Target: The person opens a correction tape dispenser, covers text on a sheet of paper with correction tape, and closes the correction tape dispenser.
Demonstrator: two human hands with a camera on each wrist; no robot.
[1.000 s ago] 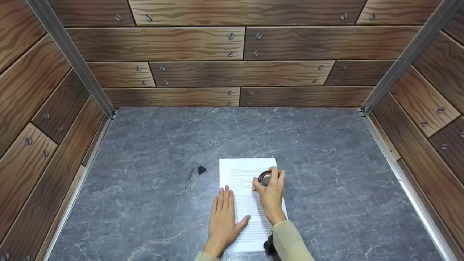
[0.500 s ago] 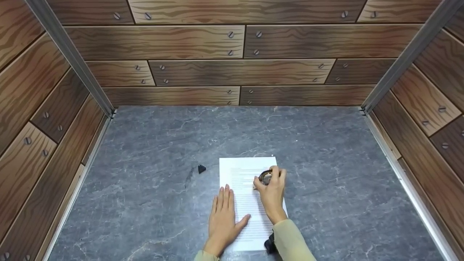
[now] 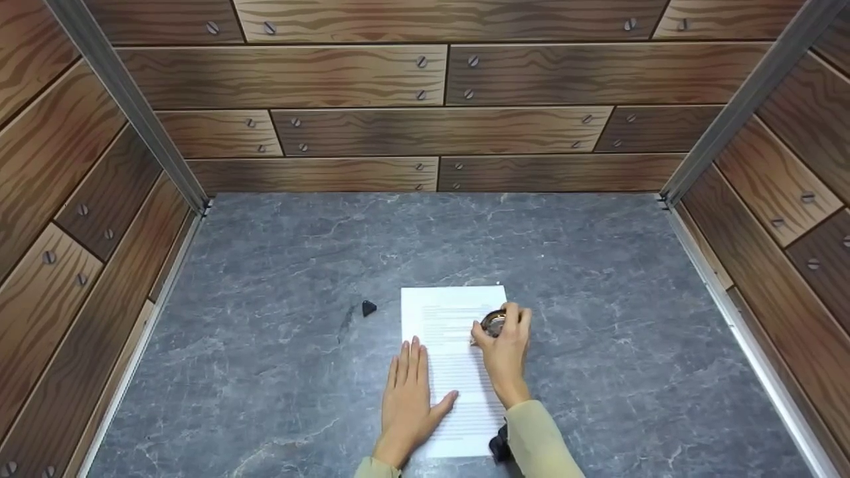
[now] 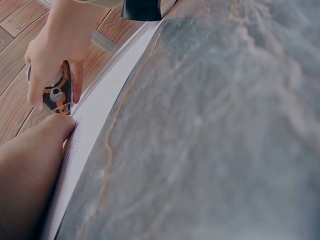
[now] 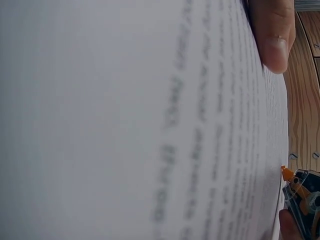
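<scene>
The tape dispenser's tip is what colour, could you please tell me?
The tip is orange, clearest in the right wrist view.

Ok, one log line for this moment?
Left hand: rests on printed sheet | right hand: holds correction tape | small black piece: left of sheet

Work surface (image 3: 279,372): broad, flat, blue-grey, stone-patterned, with pale veining; one orange-brown vein (image 4: 107,145) runs near an edge of the sheet in the left wrist view.

On it:

Sheet of white rectangular paper (image 3: 455,362), one side printed with close rows of dark text, margins blank; lies flat, long sides running away from the person.

Small black, roughly triangular piece (image 3: 368,308), material unclear; lies left of the sheet, near its far end, apart from it.

Tiny white speck (image 3: 498,283); at the sheet's far edge, by the right corner.

Second tiny white speck (image 3: 542,256); farther out, beyond that same corner.
</scene>
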